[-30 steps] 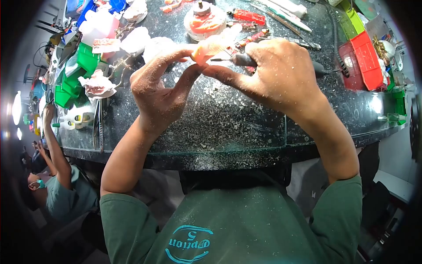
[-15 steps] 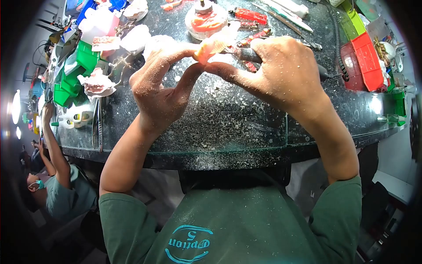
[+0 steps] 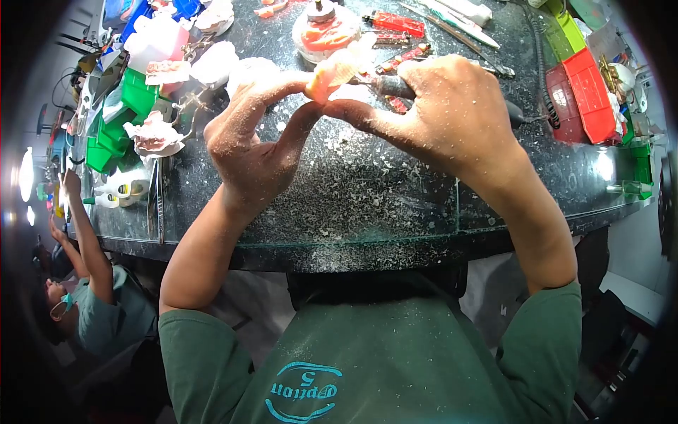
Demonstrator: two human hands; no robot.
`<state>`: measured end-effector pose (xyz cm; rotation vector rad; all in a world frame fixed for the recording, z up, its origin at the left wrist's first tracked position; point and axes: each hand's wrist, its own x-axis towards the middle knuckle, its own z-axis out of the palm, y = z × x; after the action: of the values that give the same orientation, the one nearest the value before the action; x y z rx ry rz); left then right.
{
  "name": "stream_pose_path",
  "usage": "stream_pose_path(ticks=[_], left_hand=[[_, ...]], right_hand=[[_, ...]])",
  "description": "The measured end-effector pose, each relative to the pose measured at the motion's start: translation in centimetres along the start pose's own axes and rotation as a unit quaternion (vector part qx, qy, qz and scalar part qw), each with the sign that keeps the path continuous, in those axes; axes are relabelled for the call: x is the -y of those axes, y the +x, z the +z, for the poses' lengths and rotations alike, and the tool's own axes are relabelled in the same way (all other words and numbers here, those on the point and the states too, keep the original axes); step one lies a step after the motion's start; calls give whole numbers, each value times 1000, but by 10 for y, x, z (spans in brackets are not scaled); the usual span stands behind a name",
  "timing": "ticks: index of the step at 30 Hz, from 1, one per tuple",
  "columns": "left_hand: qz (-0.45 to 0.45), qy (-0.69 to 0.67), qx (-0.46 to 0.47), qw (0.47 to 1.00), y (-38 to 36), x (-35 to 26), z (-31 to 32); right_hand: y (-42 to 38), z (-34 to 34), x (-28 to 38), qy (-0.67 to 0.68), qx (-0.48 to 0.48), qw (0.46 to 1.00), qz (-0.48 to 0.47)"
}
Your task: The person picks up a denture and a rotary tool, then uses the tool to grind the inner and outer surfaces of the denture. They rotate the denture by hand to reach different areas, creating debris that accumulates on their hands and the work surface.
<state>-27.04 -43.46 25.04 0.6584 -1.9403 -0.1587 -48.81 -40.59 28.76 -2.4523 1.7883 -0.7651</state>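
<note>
Between the thumb and fingers of my left hand (image 3: 256,152) is a pink-orange denture base (image 3: 326,79), brightly lit and partly washed out. My right hand (image 3: 455,116) wraps around a dark rotary handpiece (image 3: 394,87), its slim tip pointing left at the denture base. Glare hides whether the tip touches it. My right thumb reaches across to the denture base and my left fingertips. Pale dust covers both hands. Under them, white shavings (image 3: 346,191) are scattered over the dark bench.
A round glass jar (image 3: 326,35) with pink material stands behind the denture base. Red-handled tools (image 3: 395,25) lie to its right. Green bins (image 3: 113,134) and a plaster model (image 3: 157,136) are at left, a red bin (image 3: 592,95) at right. A co-worker (image 3: 106,304) sits far left.
Both hands shift very slightly left in view with the denture base and handpiece, and the grips stay the same. At far left, the co-worker's arms have moved.
</note>
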Motion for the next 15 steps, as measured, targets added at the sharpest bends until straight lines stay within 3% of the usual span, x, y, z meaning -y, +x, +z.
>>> stream_pose_path(ticks=[15], left_hand=[[-26, -2, 7, 1000, 1, -4, 0]], right_hand=[[1, -4, 0, -48, 13, 999, 20]])
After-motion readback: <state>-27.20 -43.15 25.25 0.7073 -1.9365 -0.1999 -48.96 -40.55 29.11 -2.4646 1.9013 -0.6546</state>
